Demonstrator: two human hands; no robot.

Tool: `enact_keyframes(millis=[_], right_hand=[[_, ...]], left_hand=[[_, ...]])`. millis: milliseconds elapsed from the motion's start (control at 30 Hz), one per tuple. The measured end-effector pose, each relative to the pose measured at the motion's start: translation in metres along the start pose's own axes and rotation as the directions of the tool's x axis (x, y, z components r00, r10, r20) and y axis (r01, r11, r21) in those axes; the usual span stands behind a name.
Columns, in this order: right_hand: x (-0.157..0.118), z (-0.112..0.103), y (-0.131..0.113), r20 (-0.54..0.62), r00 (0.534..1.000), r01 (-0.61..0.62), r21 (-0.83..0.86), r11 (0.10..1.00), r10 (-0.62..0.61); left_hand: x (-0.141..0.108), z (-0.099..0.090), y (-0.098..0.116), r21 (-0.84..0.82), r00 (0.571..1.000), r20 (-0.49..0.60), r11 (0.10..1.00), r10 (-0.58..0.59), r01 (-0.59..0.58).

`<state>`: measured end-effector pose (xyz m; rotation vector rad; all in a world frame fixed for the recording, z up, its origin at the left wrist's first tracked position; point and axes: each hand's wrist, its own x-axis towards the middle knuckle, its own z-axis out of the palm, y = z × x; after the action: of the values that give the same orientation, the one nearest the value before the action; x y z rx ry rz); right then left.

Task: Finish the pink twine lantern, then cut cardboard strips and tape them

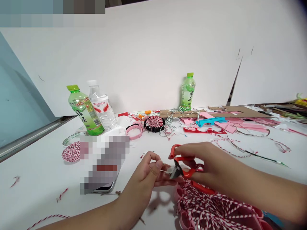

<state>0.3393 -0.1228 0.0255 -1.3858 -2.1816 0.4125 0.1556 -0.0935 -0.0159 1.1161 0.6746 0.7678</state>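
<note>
My right hand [207,159] has its fingers through the red handles of a pair of scissors [177,171], whose short metal blades point left. My left hand [148,171] is closed in a pinch just left of the blades. What it pinches is small and mostly hidden; a thin pale end shows near the blades. Below my right hand lies a round woven piece of red-and-white twisted cord [206,207] with pink loops around its edge. Part of it is hidden by my right arm.
Two bottles, a green tea bottle [86,111] and a water bottle [103,108], stand at left, near a coil of cord [71,152] and a phone [107,187]. Behind are a black-edged cord disc [154,123], a pink ring [134,131], another green bottle [188,91] and scraps [230,126].
</note>
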Motion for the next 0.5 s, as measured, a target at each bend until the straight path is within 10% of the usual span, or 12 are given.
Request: enact_keyframes(millis=[300, 500], right_hand=[[0.005, 0.016, 0.002, 0.049, 0.996, -0.078, 0.206, 0.975, 0.069], [0.004, 0.014, 0.006, 0.060, 0.990, -0.140, 0.276, 0.951, 0.128]], left_hand=[[-0.001, 0.002, 0.004, 0.028, 1.000, 0.023, 1.000, 0.011, -0.011], [0.002, -0.008, 0.012, 0.361, 0.971, -0.210, 0.932, 0.115, -0.032]])
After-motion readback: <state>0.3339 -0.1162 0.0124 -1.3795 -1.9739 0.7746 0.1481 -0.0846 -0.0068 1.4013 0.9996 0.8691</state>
